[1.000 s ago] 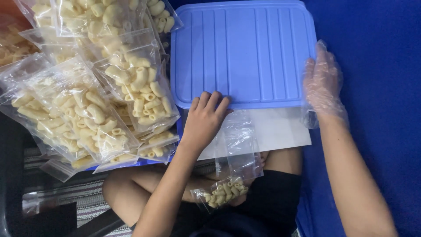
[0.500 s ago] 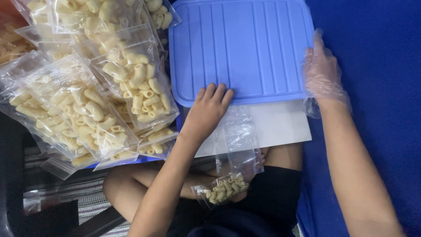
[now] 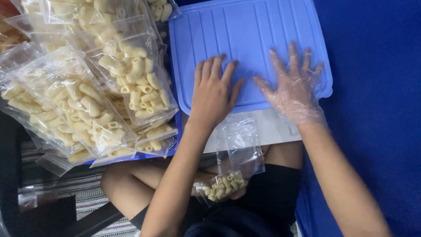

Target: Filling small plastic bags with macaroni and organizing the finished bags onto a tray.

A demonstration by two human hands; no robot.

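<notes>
Here, both hands' fingers [image 3: 219,72] lie spread, holding nothing, on the ribbed blue lid [image 3: 245,30].

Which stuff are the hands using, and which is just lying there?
In use: left hand and gloved right hand, both flat on the blue lid.

Lying about: filled pasta bags, small bag on the lap, blue cloth.

Lid [image 3: 245,39]: its top edge was cut off by the frame.
White container [image 3: 267,129]: mostly hidden under the lid.
Pasta bags [image 3: 87,96]: the pile ran past the left and top edges.
Right hand [image 3: 296,90]: motion-blurred in its clear glove.
</notes>
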